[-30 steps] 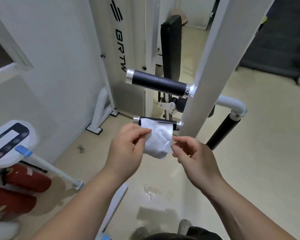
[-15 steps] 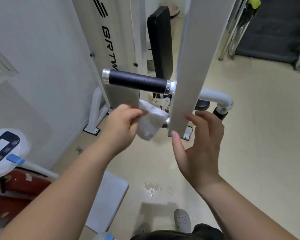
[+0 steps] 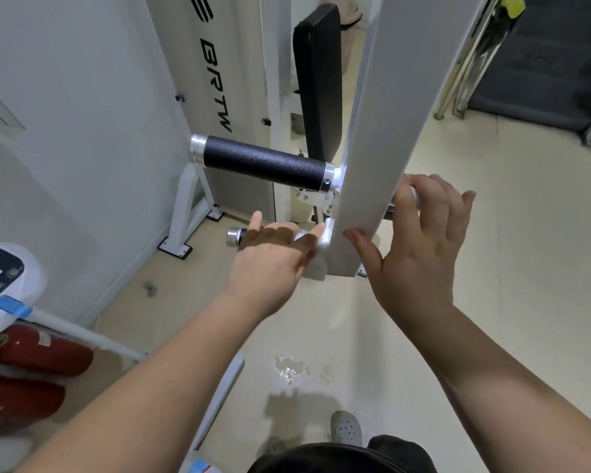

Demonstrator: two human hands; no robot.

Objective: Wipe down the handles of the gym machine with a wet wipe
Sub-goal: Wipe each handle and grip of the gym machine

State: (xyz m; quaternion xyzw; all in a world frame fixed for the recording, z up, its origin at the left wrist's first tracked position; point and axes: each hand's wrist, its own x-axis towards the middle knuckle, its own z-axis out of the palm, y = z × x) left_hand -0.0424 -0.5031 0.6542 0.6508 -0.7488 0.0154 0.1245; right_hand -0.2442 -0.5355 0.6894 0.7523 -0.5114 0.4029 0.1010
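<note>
The white gym machine arm [image 3: 382, 131] hangs down the middle of the view with two black handles sticking out to its left. The upper handle [image 3: 263, 163] is bare. My left hand [image 3: 270, 257] is wrapped over the lower handle [image 3: 234, 236], pressing a white wet wipe [image 3: 316, 266] around it; only the handle's silver end cap shows. My right hand [image 3: 420, 240] holds the bottom of the white arm, thumb on the front edge and fingers behind it.
A black back pad [image 3: 318, 80] stands behind the arm. The machine's white cover [image 3: 215, 63] and base foot [image 3: 181, 213] are at left. A white scale console [image 3: 4, 281] and red fire extinguishers [image 3: 41, 353] sit at lower left. A wet patch [image 3: 294, 367] lies on the floor.
My left hand moved from pinching the wipe in front of the lower handle to wrapping it around that handle. My right hand let go of the wipe and took hold of the white arm.
</note>
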